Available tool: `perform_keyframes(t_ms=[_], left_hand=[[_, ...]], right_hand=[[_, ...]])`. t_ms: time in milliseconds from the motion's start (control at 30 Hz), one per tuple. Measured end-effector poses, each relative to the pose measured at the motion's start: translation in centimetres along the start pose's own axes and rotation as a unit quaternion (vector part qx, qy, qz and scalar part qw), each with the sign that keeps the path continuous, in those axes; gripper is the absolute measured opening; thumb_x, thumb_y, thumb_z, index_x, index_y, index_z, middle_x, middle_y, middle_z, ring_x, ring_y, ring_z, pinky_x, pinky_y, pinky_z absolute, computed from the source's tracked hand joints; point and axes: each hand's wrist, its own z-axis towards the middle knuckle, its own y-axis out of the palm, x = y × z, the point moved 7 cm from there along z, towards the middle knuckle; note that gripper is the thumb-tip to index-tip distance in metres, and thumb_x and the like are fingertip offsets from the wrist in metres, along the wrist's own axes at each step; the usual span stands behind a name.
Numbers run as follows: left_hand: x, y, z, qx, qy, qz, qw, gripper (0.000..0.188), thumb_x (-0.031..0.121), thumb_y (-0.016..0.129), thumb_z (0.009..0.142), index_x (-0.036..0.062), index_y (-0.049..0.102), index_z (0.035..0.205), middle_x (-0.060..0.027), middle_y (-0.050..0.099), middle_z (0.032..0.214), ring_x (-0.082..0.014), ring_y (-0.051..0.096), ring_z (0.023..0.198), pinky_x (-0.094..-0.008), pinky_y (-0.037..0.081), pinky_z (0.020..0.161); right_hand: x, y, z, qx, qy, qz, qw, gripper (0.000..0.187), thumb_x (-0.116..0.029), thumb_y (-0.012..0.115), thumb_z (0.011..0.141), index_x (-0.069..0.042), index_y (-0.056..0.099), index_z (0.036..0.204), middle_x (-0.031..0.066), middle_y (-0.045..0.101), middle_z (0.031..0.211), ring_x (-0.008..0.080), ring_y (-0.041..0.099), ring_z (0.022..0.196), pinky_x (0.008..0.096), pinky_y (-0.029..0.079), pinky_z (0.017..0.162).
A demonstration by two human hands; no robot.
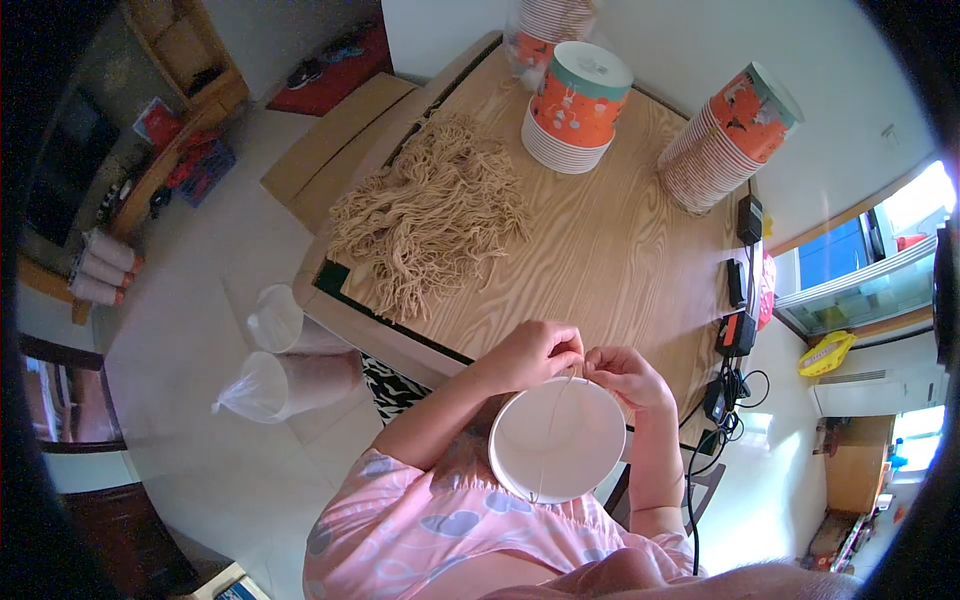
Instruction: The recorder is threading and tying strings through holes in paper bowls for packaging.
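Note:
A white-lined paper bucket (545, 440) rests against my lap, its open mouth facing up at me. One thin tan cord (556, 410) stretches across that mouth from the near rim to the far rim. At the far rim, my left hand (540, 355) pinches the cord with thumb and forefinger. Close beside it, my right hand (628, 378) has its fingers pressed together on the cord and rim. The exact spot between the fingertips is too small to make out. A heap of tan cords (440, 205) lies on the table's left side, beyond my left hand.
On the wood-grain table (590, 260), upside-down bucket stacks (570, 120) stand at the back, with another stack (725, 140) at right. Black adapters (735, 332) and cables line the right edge. Bagged bucket stacks (285, 385) lie on the floor at left.

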Motion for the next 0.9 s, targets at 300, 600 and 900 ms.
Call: perform_keyframes(t_ms=[300,600,900], left_hand=[[3.0,-0.1,-0.8,-0.055,-0.051,-0.143,0.987,0.009,0.006,0.064,0.078,0.0013,0.06,0.084,-0.0064,0.063,0.074,-0.0151,0.06,0.067,-0.0284,0.047,0.063],[6.5,-1.1,-1.6,-0.015,0.063,-0.073,0.995,0.011,0.006,0.067,0.076,0.0032,0.061,0.085,-0.0067,0.062,0.081,-0.0191,0.061,0.079,-0.0297,0.047,0.07],[6.1,-0.4,-1.8,0.014,0.114,0.046,0.992,0.012,0.007,0.069,0.072,0.0042,0.063,0.081,-0.0078,0.059,0.075,-0.0239,0.059,0.074,-0.0329,0.046,0.066]], right_hand=[[-3.9,1.3,-2.8,0.063,-0.105,-0.073,0.99,0.007,-0.003,0.063,0.08,0.0,0.057,0.08,-0.0009,0.057,0.077,0.0072,0.053,0.073,0.0202,0.042,0.065],[-8.8,4.7,-5.8,0.168,-0.216,-0.391,0.879,0.016,0.001,0.071,0.067,-0.001,0.06,0.079,0.0064,0.06,0.077,0.0165,0.058,0.073,0.0278,0.045,0.065],[-7.6,4.7,-6.0,0.192,-0.222,-0.37,0.881,0.013,0.003,0.068,0.07,-0.001,0.059,0.079,0.0063,0.059,0.076,0.0159,0.058,0.073,0.0267,0.045,0.066]])
